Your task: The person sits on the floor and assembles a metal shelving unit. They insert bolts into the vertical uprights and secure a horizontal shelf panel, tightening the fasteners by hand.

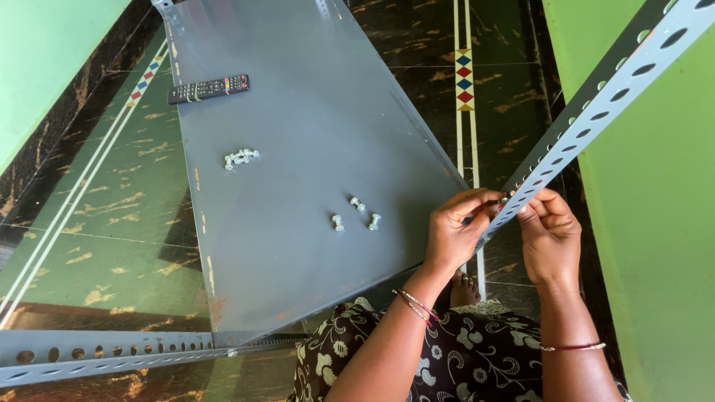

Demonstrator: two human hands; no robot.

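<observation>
Fingers of the left hand [454, 227] and right hand [550, 231] close from both sides on the lower end of the slotted angle bar [596, 104], which slants up to the right beside the grey shelf panel [298, 149]; stiff, light steel, best gripped on its flat flanges

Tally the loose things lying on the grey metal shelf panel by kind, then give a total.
Remote control: 1
Separate bolts near the panel's right edge: 3
Bolt cluster, too small to count singly: 1 group
Total: 5 entries on the shelf panel
</observation>
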